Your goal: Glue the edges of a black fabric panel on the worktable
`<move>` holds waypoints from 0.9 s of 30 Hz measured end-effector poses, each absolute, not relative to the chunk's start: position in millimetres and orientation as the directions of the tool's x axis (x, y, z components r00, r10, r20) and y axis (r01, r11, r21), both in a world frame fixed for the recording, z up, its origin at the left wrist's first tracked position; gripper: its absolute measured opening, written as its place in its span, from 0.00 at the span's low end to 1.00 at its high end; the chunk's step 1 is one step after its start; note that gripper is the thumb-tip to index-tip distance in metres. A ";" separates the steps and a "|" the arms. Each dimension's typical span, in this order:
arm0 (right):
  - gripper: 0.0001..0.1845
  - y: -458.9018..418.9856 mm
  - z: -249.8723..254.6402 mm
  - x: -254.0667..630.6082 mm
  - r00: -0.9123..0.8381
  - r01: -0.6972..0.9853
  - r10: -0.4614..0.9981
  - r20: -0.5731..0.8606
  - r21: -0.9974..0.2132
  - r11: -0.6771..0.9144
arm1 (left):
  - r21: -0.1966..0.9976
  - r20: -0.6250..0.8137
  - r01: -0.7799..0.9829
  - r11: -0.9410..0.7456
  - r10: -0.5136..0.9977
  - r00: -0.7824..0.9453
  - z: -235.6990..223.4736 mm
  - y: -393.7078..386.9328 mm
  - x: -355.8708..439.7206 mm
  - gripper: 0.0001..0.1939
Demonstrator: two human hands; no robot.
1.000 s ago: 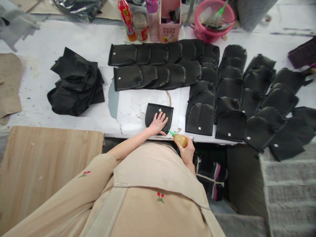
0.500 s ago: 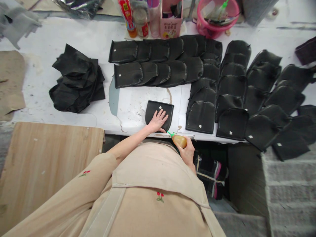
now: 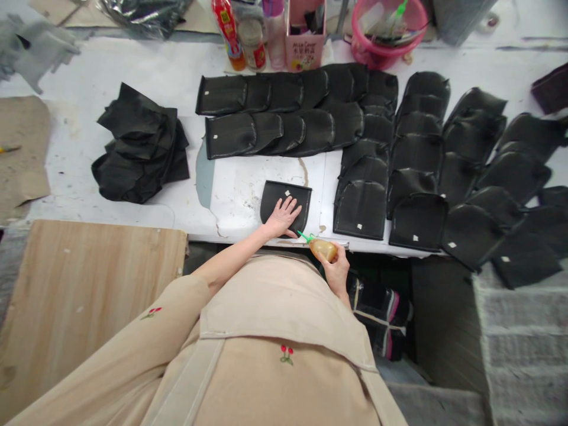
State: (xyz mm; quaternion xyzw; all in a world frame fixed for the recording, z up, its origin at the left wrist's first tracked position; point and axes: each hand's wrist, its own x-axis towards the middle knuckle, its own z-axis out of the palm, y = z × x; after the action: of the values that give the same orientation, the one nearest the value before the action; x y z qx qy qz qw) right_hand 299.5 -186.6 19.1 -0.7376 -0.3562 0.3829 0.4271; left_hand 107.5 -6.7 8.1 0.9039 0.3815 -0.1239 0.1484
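My left hand [image 3: 282, 218] lies flat, fingers spread, on a single black leather piece [image 3: 271, 198] with a small white sticker, at the near edge of the white table [image 3: 239, 195]. My right hand [image 3: 336, 273] grips a small squeeze bottle [image 3: 323, 249] of amber glue with a green nozzle. The nozzle tip touches the lower right edge of that piece.
Rows of overlapping black pieces [image 3: 284, 115] fill the table's middle and right [image 3: 444, 171]. A loose black pile [image 3: 137, 151] lies left. Bottles [image 3: 228, 32], a pink box [image 3: 305, 35] and a pink basket [image 3: 384, 29] stand at the back. A wooden board [image 3: 84, 290] is near left.
The nozzle of the glue bottle has crept slightly left along the piece's lower edge. My left hand stays pressed on the piece.
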 end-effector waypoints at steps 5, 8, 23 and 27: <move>0.36 -188.6 11.1 305.1 0.433 0.184 0.857 -0.279 -0.903 -0.387 | 0.172 -0.343 0.730 -0.662 0.654 0.674 9.4 -6.0 108.0 0.59; 0.35 -189.9 10.3 311.8 0.402 0.209 0.872 -0.279 -0.900 -0.384 | 0.177 -0.339 0.728 -0.662 0.653 0.677 9.1 -5.6 107.0 0.60; 0.35 -180.2 31.6 324.0 0.619 -0.023 0.736 -0.276 -0.942 -0.334 | 0.179 -0.316 0.867 -0.465 0.807 0.498 10.5 -1.0 139.2 0.55; 0.35 -181.3 31.4 322.9 0.624 0.023 0.742 -0.245 -0.943 -0.331 | 0.203 -0.322 0.819 -0.537 0.753 0.574 9.2 4.2 132.3 0.56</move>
State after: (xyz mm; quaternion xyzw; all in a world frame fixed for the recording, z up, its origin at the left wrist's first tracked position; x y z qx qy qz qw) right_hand 322.9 -181.3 31.4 -0.7380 -0.2591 0.3475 0.5172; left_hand 132.3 4.2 9.2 0.8710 0.4512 -0.0980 0.1675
